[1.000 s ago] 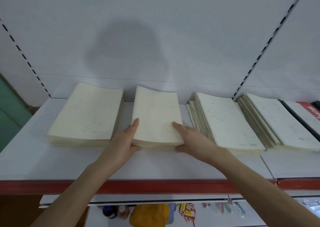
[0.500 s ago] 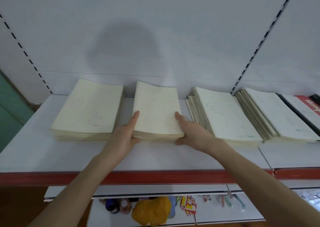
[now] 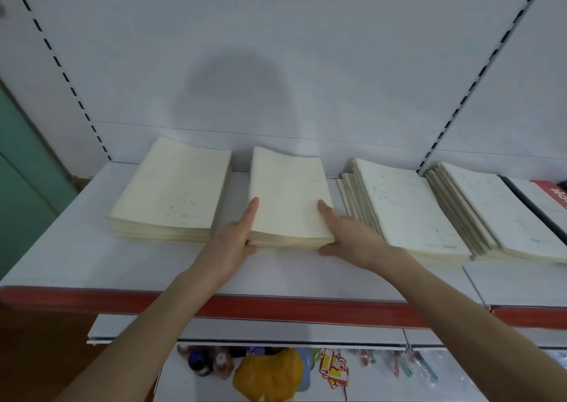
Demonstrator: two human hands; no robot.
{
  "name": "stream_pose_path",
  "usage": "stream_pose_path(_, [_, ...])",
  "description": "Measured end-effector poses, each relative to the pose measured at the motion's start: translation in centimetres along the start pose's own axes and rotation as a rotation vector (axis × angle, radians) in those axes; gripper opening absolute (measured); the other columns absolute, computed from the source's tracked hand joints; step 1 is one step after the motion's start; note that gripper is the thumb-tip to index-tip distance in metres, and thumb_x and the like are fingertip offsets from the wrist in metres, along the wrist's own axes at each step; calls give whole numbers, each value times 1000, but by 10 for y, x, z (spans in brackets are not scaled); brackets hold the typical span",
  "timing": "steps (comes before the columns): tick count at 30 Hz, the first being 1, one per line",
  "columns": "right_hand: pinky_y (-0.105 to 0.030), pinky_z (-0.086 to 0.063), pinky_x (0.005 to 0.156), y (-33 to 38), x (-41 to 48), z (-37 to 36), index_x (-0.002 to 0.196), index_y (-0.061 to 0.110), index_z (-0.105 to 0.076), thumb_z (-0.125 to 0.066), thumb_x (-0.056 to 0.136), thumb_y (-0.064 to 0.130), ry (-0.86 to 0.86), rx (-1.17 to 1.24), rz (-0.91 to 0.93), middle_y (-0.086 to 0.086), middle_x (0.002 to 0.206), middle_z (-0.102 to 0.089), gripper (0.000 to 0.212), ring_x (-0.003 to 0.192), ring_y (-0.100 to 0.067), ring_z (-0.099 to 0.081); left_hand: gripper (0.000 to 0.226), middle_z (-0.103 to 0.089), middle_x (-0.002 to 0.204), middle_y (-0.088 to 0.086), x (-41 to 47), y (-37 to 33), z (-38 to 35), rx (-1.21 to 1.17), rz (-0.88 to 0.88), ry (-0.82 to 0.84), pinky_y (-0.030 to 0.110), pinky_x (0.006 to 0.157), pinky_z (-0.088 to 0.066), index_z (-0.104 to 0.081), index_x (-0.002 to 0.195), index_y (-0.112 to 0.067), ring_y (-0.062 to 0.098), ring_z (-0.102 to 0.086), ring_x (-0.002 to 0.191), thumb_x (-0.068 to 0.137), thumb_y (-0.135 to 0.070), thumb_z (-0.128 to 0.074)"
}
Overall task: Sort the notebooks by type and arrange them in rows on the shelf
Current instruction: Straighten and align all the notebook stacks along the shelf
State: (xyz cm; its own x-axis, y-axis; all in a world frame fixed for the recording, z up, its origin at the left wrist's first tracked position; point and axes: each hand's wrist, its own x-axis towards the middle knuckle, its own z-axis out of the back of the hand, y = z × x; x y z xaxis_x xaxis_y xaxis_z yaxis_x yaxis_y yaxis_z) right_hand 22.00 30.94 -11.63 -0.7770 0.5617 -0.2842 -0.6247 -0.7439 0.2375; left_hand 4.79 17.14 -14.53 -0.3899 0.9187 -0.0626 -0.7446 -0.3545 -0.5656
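shelf front [image 3: 76,263] free | L stack [image 3: 171,193]/mid stack [image 3: 288,193] gap slim

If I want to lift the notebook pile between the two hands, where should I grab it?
Probably its two long sides near the front corners, reaching in from the shelf front. The notebook pile lies flat with gaps on both sides, leaving room to grip.
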Motion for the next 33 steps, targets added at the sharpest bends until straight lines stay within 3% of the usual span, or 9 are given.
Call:
stream_pose_path(5, [-37, -47, 90, 2, 2, -7, 147, 16, 11, -58, 90, 23, -31, 62, -19, -13, 128, -51, 89, 107, -28, -55, 88, -44, 73, -2, -2, -2, 1, -29, -5, -33, 20, 69, -37, 4, 148, -28, 15, -50, 76, 89, -15, -60])
stream_pose_path(8, [-30, -44, 88, 4, -2, -2, 148, 17, 8, -63, 87, 21, -27, 178, -47, -12, 131, -49, 94, 108, -25, -53, 91, -51, 88, -4, -5, -4, 5, -131, -8, -7, 14, 68, -38, 0, 146, -31, 10, -52, 81, 85, -21, -66])
stream_pose_path(13, [-3, -38, 52, 4, -4, 15, 149, 18, 5, -59, 90, 19, 33, 218, -19, -10, 143, -37, 86, 108, -20, -48, 78, -56, 110, 7, 2, -6, 12, -79, -12, -16, 23, 88, -38, -10, 149, -19, 22, -54, 106, 89, -17, -60])
stream_pose_path(17, [0, -39, 65, 2, -2, 12, 149, 17, 4, -57, 91, 18, 22, 206, -12, -10, 141, -37, 84, 108, -20, -47, 82, -57, 118, 10, -2, -5, 7, -85, -8, -26, 22, 86, -39, -2, 149, -20, 20, -55, 102, 89, -17, -59])
stream_pose_path(20, [0, -36, 45, 2, -1, 14, 149, 19, 5, -62, 88, 18, 23, 223, -14, -9, 138, -38, 91, 92, -15, -44, 84, -59, 113, 9, -4, 0, 3, -108, 3, -20, 19, 82, -38, 3, 148, -22, 17, -56, 96, 90, -14, -58])
stream_pose_path(24, [-22, -38, 90, 2, 3, 10, 149, 17, 3, -62, 88, 18, -1, 167, 5, -10, 137, -40, 89, 119, -24, -45, 82, -60, 109, 7, -1, 2, 1, -139, 15, -80, 17, 80, -35, -3, 149, -22, 13, -54, 91, 90, -8, -58])
stream_pose_path(28, [-24, -37, 91, 3, 3, 8, 149, 18, 2, -62, 88, 19, 5, 234, 11, -7, 136, -41, 88, 117, -23, -46, 83, -59, 94, 7, 0, 1, 3, -111, 31, -44, 19, 73, -37, 1, 149, -22, 12, -53, 80, 91, -13, -57])
stream_pose_path(30, [-23, -34, 96, -1, 2, 10, 149, 20, 1, -67, 84, 24, 16, 370, -10, -1, 135, -39, 94, 121, -19, -42, 87, -52, 112, -9, -4, -8, 8, -121, -2, -9, 11, 76, -35, -1, 149, -19, 3, -49, 91, 88, -21, -62])
stream_pose_path(33, [-40, -34, 110, -5, 12, 14, 147, 22, -14, -76, 72, 39, -66, 611, -39, 2, 145, -36, 99, 130, -18, -39, 79, -36, 131, -16, 4, -12, 17, -248, 5, -85, 5, 85, -33, -16, 147, -15, 3, -40, 115, 85, -35, -62])
